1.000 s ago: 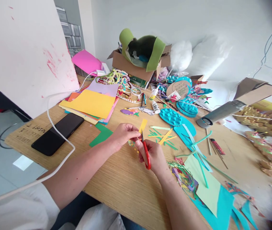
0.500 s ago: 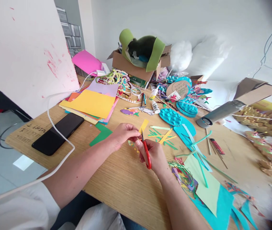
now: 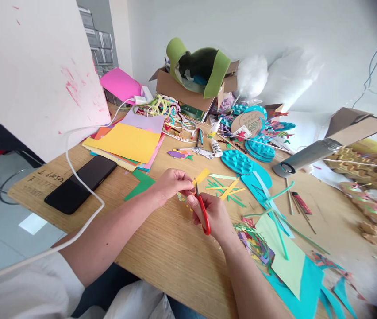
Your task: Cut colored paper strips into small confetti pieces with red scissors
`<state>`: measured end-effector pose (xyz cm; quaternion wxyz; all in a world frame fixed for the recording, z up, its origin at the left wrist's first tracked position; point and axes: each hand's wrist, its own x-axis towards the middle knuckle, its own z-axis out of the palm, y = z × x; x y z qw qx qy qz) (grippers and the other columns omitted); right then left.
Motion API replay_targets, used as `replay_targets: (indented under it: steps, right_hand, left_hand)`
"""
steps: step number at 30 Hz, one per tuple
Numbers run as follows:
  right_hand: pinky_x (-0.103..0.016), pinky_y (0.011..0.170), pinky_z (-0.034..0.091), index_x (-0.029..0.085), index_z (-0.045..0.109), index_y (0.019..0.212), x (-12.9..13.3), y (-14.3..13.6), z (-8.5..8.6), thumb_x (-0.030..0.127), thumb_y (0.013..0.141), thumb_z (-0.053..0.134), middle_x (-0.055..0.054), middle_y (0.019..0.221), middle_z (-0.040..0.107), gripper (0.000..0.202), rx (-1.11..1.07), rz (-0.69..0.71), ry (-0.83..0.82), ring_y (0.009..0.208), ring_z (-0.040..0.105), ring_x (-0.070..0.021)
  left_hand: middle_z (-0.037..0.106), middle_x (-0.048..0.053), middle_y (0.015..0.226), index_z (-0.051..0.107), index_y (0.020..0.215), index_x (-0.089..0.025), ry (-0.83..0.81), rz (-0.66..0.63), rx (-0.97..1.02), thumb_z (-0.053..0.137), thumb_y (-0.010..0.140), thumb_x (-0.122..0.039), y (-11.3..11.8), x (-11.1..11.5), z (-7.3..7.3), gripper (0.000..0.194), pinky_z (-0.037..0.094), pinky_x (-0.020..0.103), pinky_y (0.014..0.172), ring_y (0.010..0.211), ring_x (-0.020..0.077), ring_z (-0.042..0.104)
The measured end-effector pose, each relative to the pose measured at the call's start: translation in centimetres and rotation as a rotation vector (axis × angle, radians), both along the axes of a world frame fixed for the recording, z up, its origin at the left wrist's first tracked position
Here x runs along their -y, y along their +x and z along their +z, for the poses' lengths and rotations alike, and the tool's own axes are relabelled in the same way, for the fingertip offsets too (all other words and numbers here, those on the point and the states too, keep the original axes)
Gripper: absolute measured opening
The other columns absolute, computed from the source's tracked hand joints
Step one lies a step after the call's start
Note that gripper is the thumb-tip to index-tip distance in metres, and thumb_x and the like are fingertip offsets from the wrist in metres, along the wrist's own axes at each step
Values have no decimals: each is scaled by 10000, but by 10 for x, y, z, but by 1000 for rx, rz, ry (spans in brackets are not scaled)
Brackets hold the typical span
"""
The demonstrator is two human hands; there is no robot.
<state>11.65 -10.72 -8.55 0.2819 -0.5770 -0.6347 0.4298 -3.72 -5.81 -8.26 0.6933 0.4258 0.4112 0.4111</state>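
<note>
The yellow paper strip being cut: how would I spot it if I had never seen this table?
Start at the wooden table and find the two hands meeting near its middle. The left hand pinches the yellow paper strip against the red-handled scissors in the right hand. Other yellow and green strips lie loose just beyond; only this one is held.

small red-handled scissors (image 3: 202, 209) are pointing away from the person, blades meeting a narrow yellow paper strip (image 3: 200, 177) that is slanting up to the right just above the wooden tabletop, near the table's middle.
</note>
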Motion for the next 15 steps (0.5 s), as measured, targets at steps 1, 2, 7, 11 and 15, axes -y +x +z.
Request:
replay_targets:
  steps: [1, 2, 7, 11, 15]
  right_hand:
    - [-212, 391, 333, 185, 488, 579, 0, 0, 1, 679, 754, 612, -8, 432, 561, 539, -5, 6, -3, 365, 527, -131]
    - [-212, 391, 330, 185, 487, 577, 0, -1, 1, 678, 756, 611, -8, 431, 558, 538, -7, 11, -3, 366, 523, -129]
    - [-215, 393, 328, 187, 488, 572, 2, -1, 1, 664, 775, 600, -8, 432, 556, 530, -8, 26, -4, 373, 517, -128]
    - [-218, 395, 337, 190, 488, 575, 2, -1, 0, 659, 785, 592, -6, 430, 556, 525, -9, 28, -4, 378, 523, -132]
    - [-218, 406, 346, 188, 491, 586, 2, -1, 0, 650, 796, 588, -5, 443, 560, 517, -49, 46, -4, 390, 516, -127]
  left_hand:
    - [670, 22, 574, 621, 593, -129, 5, -6, 0, 681, 560, -191, 0, 0, 0, 93, 463, 231, 576, 533, 109, 593]
    - [668, 22, 572, 622, 591, -129, 10, -11, 0, 679, 561, -191, -1, -1, 0, 90, 462, 232, 575, 532, 109, 590]
    - [664, 29, 572, 625, 580, -127, 32, -38, -14, 669, 566, -189, -3, -1, 0, 77, 463, 236, 581, 539, 110, 583]
    - [662, 32, 574, 627, 585, -125, 30, -47, -17, 668, 560, -196, -3, -1, 0, 86, 465, 241, 585, 542, 113, 584]
    - [667, 30, 586, 623, 599, -128, 20, -47, -12, 673, 560, -205, -2, -2, -2, 99, 471, 244, 600, 547, 112, 589]
